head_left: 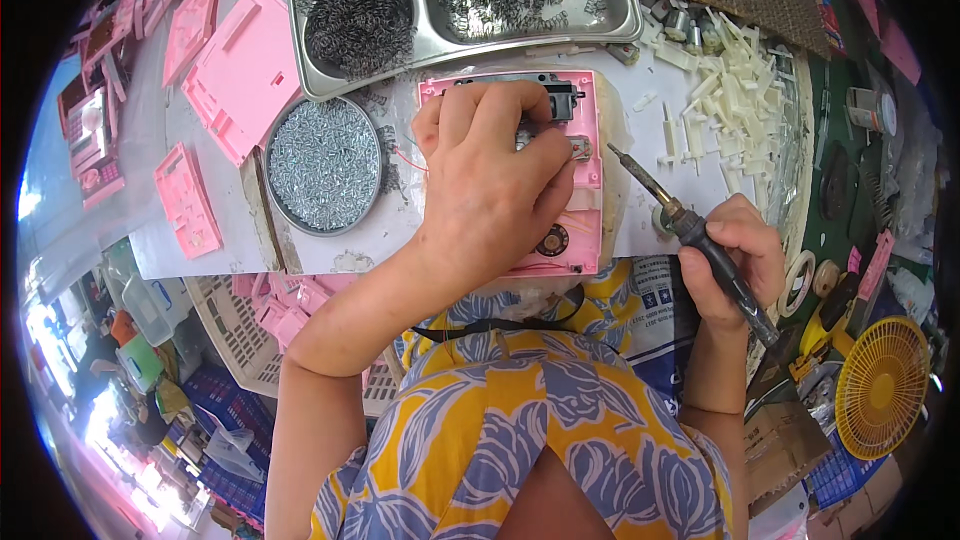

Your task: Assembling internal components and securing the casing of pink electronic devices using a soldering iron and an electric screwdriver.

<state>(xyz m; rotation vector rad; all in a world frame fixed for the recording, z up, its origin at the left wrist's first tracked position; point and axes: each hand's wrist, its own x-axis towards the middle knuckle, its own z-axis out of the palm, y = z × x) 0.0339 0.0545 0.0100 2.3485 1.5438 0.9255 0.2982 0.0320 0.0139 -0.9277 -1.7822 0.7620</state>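
Garment (pixel 462 430); left hand (pixel 490 168) over casing (pixel 587 224) edge, grip unclear; right hand (pixel 757 256) round soldering iron (pixel 712 252)

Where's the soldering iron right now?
In the head view, the soldering iron is in the right hand, right of the pink plastic casing, tip toward it.

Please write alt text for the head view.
The right hand holds a soldering iron beside an open pink plastic housing; the left hand reaches into it. Nearby are a dish of screws, a metal tray of dark springs and white plastic parts.
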